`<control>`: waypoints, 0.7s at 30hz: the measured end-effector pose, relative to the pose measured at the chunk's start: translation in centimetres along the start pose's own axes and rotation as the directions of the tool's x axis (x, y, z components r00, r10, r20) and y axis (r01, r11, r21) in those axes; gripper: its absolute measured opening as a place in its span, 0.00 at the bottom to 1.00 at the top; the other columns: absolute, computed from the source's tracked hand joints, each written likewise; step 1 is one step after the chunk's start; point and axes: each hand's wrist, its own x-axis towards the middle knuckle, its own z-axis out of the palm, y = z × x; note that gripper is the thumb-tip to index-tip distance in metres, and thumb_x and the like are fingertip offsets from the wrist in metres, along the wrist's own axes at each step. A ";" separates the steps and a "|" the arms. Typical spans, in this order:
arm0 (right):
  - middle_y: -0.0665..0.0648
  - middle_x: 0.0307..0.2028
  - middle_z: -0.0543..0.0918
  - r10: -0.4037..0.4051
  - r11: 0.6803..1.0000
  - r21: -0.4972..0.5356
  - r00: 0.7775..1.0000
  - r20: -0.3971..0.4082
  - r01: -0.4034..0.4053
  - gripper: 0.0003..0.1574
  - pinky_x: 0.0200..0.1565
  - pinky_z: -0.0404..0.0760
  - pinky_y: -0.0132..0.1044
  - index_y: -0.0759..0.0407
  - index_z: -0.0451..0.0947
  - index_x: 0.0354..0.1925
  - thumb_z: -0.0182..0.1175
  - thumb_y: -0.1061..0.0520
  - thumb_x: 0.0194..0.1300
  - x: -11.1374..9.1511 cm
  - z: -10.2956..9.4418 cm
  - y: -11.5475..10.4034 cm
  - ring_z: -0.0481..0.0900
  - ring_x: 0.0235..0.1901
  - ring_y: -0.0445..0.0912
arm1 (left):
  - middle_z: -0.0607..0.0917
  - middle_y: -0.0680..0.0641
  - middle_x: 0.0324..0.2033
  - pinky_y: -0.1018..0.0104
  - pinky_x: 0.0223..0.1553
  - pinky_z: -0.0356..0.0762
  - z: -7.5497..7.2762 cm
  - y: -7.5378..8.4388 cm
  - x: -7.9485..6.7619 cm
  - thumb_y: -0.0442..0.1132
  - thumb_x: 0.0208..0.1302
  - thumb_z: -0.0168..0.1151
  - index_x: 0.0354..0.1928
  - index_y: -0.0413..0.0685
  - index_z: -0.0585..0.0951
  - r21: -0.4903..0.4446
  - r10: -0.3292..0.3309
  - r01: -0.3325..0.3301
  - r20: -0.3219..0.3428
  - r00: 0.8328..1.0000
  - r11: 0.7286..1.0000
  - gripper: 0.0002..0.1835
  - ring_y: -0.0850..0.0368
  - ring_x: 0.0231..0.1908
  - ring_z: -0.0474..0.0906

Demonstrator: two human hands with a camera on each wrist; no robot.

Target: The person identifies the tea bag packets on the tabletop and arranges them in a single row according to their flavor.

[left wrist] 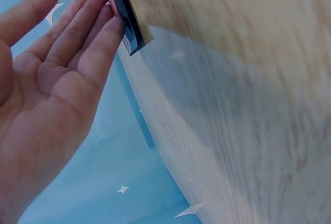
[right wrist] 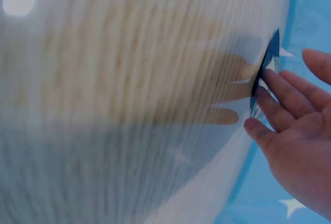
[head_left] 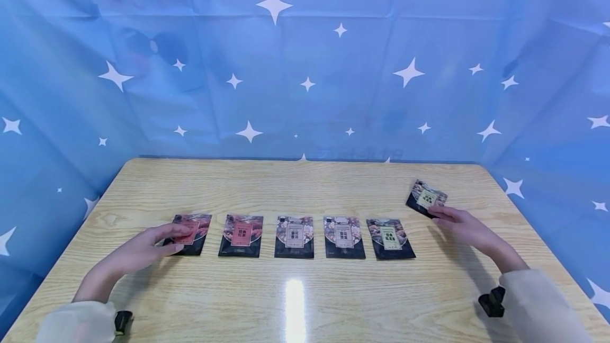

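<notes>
In the head view my left hand (head_left: 143,247) rests its fingertips on the leftmost flat black packet with a red label (head_left: 189,234). The left wrist view has those fingers (left wrist: 101,48) nearly straight against the packet, the thumb held apart. My right hand (head_left: 469,232) touches the lower right corner of a green-labelled packet (head_left: 425,197), which lies askew at the far right. Its fingers (right wrist: 289,94) are loosely extended on that packet in the right wrist view, with the thumb off it. Fingers cover part of both packets.
Between the hands a row holds another red-labelled packet (head_left: 241,236), two pale-pink-labelled packets (head_left: 294,237) and a second green-labelled packet (head_left: 391,239), side by side with gaps. The wooden table (head_left: 238,300) backs onto a blue star-patterned cloth (head_left: 305,110).
</notes>
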 end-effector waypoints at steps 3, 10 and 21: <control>0.79 0.64 0.51 -0.001 1.000 0.002 1.000 0.007 0.001 0.34 0.55 0.61 0.64 0.75 0.54 0.66 0.45 0.52 0.74 -0.3 0.0 0.2 0.50 0.62 0.73 | 0.68 0.28 0.58 0.42 0.50 0.69 0.0 0.0 0.0 0.37 0.69 0.53 0.61 0.32 0.67 -0.002 0.003 -0.003 -0.002 1.000 1.000 0.23 0.29 0.59 0.60; 0.78 0.63 0.58 -0.037 0.998 -0.042 0.999 0.013 0.038 0.32 0.52 0.73 0.43 0.73 0.58 0.65 0.45 0.52 0.74 -1.6 -0.3 0.5 0.57 0.60 0.70 | 0.67 0.28 0.58 0.41 0.48 0.70 0.1 0.1 0.0 0.39 0.68 0.54 0.61 0.32 0.67 0.023 -0.025 0.025 -0.003 1.000 0.999 0.24 0.28 0.59 0.60; 0.74 0.57 0.69 -0.052 0.998 -0.029 0.995 0.082 0.054 0.28 0.43 0.76 0.30 0.72 0.64 0.62 0.46 0.54 0.73 -4.0 -0.9 1.3 0.68 0.45 0.22 | 0.66 0.28 0.59 0.41 0.48 0.69 0.0 0.1 -0.1 0.39 0.68 0.53 0.61 0.31 0.67 0.032 -0.017 0.017 0.000 1.000 0.999 0.24 0.27 0.60 0.57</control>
